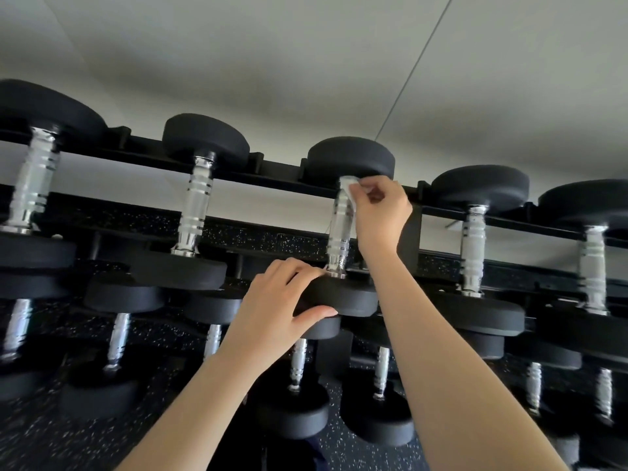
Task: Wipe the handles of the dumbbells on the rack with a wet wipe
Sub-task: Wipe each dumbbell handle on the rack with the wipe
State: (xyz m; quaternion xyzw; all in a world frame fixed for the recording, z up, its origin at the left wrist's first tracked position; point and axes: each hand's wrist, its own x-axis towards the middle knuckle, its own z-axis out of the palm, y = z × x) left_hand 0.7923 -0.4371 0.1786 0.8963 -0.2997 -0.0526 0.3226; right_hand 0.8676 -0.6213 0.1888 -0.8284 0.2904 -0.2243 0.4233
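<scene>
Right hand (380, 212) pinches wet wipe (350, 188), seemingly on far end of chrome handle (341, 232); left hand (282, 307) grips near dumbbell head (343, 295).

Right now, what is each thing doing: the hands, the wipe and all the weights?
middle dumbbell: lying on the top row, held and being wiped.
wet wipe: bunched up, pressed on the far end of the middle dumbbell's handle.
right hand: pinches the wet wipe.
left hand: grips the middle dumbbell's near black head.
other dumbbells: resting in their places, untouched.
rack: loaded with rows of dumbbells.
</scene>
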